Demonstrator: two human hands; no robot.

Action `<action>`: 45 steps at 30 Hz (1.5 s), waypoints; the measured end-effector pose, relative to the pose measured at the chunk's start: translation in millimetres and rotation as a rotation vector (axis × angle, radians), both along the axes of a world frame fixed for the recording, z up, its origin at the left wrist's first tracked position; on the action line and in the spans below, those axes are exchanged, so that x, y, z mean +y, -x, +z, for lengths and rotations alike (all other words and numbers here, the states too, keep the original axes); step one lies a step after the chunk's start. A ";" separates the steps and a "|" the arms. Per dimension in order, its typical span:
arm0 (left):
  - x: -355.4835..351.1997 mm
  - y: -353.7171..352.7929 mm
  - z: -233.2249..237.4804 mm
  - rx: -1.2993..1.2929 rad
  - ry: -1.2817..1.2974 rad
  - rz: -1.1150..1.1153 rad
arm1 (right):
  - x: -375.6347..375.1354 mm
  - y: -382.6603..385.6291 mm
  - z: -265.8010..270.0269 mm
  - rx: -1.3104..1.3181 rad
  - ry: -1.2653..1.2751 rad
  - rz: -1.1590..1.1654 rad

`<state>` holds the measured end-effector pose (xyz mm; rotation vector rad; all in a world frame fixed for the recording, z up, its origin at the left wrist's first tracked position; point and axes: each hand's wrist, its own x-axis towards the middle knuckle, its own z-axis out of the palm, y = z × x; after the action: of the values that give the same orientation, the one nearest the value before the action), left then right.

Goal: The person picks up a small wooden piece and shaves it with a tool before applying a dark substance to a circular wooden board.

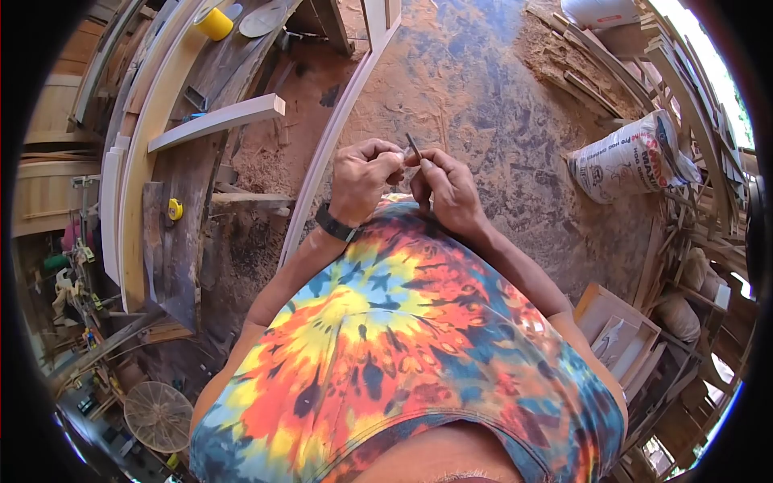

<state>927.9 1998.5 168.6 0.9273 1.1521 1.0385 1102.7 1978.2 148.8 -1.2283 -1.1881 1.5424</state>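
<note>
In front of my chest, both hands are raised close together over the sawdust-covered floor. A thin dark stick (412, 145), perhaps a pencil, pokes up between the fingers of my right hand (452, 191), which is closed on it. My left hand (361, 179), with a black band (334, 224) on its wrist, is pinched closed just beside the stick. Something small and pale may be at its fingertips, too small to make out. A tie-dyed shirt (386, 322) lies just below both hands.
Long light boards (161, 121) and a workbench (181, 233) run along the left, with a yellow tape measure (175, 209) and a yellow cup (212, 24). A long strip of wood (334, 129) crosses left of my hands. A printed sack (624, 157) and stacked lumber (692, 105) stand right.
</note>
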 end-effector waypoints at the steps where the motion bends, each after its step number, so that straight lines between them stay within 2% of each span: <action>1: -0.2 0.5 1.4 0.009 0.000 0.000 | 1.1 -1.4 0.0 0.121 0.048 0.024; 2: -0.1 1.1 2.0 0.019 0.001 0.001 | 2.2 -2.8 0.0 0.242 0.097 0.048; 6: 0.0 4.6 1.2 0.080 -0.031 -0.030 | 4.7 -7.7 3.8 0.391 0.206 0.072; 8: 0.5 4.4 6.0 0.079 0.031 -0.078 | 4.9 -7.9 -0.4 0.516 0.227 0.063; 9: 1.0 5.1 6.1 0.078 0.031 -0.078 | 5.2 -7.8 1.1 0.515 0.227 0.063; 11: 1.7 6.9 5.9 -0.148 0.083 -0.046 | 5.1 -7.4 5.1 0.486 0.227 0.068; 12: 1.9 5.0 7.8 -0.149 0.086 -0.047 | 5.0 -7.5 4.4 0.485 0.229 0.066; 17: 4.8 3.5 -0.8 0.049 -0.037 -0.086 | 6.6 -6.5 -2.6 0.470 0.196 0.115; 23: 6.0 4.4 -1.1 0.067 -0.042 -0.064 | 6.7 1.1 -3.0 0.424 0.167 0.050; 27: 7.3 2.8 -3.1 0.065 -0.058 -0.068 | 8.3 -1.8 -5.7 0.409 0.141 0.091; 29: 8.4 2.3 -4.8 0.099 -0.065 -0.062 | 8.1 -1.4 -2.9 0.295 0.120 0.099; 39: 12.0 -1.1 -4.7 0.070 -0.062 -0.060 | 9.2 -3.3 -2.2 0.374 0.090 0.090; 45: 13.2 -2.3 -3.3 0.067 -0.063 -0.077 | 11.8 -7.9 3.3 0.455 0.210 0.059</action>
<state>930.1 2011.7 165.4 1.0551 1.1362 0.9921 1110.6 1990.1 152.2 -0.9038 -0.7859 1.9019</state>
